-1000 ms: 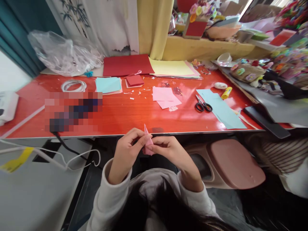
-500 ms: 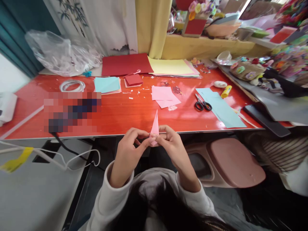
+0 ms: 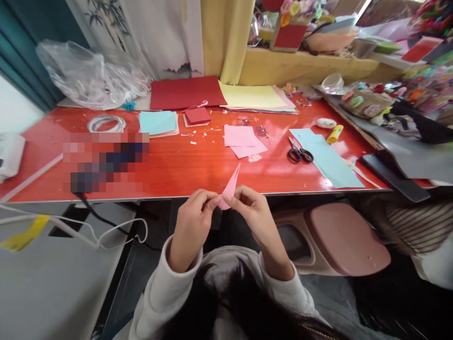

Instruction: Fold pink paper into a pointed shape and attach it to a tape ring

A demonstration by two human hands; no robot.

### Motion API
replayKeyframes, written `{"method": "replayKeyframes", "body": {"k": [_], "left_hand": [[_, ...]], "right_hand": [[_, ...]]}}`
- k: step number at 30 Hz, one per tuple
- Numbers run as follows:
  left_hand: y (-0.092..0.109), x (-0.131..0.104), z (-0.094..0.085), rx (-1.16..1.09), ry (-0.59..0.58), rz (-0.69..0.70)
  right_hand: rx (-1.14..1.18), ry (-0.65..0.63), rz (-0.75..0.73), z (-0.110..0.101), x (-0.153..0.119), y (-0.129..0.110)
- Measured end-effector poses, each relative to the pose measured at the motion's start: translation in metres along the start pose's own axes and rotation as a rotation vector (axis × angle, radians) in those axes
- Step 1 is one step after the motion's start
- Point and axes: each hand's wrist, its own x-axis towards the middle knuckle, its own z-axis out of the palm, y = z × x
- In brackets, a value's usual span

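At the upper left, plastic bag point(image 3: 92, 78): clear and crumpled, lying along the back of the red table point(image 3: 173, 167).
Light-blue stack point(image 3: 158, 123): left of centre, its squares lying flat and unfolded.
Left hand point(image 3: 191, 222): lower middle of the frame, thumb and fingers pinching the lower left edge of the folded pink paper.
Folded pink paper point(image 3: 229, 191): just below the centre, held up between both hands near the table's front edge, its narrow tip leaning to the upper right (a dark slit shows near that tip).
Progress: the paper is already creased into a slim, pointed form; I judge the folding to be partway, though how many folds are left I cannot tell.
Flat pink sheets point(image 3: 244, 140): right of centre, overlapping and not yet folded.
Right hand point(image 3: 253, 208): thumb and fingers nipping the paper's right side low down.
Scissors point(image 3: 299, 150): at middle right, lying unused, partly on the light-blue strips point(image 3: 334, 163).
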Motion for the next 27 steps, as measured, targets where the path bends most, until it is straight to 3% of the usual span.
{"method": "replayKeyframes", "body": {"k": [9, 12, 16, 20, 23, 27], "left_hand": [[0.002, -0.002, -0.003, -0.218, -0.087, -0.086], [0.003, -0.003, -0.003, -0.23, -0.055, -0.099], [-0.002, -0.001, -0.008, -0.172, -0.099, -0.09], [-0.006, 0.002, -0.01, -0.182, -0.017, -0.071], [-0.003, 0.0, -0.004, -0.395, -0.021, -0.106], [-0.001, -0.002, 0.002, -0.573, 0.019, -0.192]], "right_hand": [[0.179, -0.01, 0.043, 0.004, -0.001, 0.0], [0.168, 0.009, 0.023, 0.005, -0.001, 0.0], [0.076, 0.009, 0.04, 0.004, -0.001, -0.002], [0.002, -0.111, 0.096, 0.003, -0.004, -0.004], [0.024, -0.236, 0.121, 0.003, -0.006, -0.005], [-0.029, -0.287, 0.148, 0.005, -0.006, -0.005]]}}
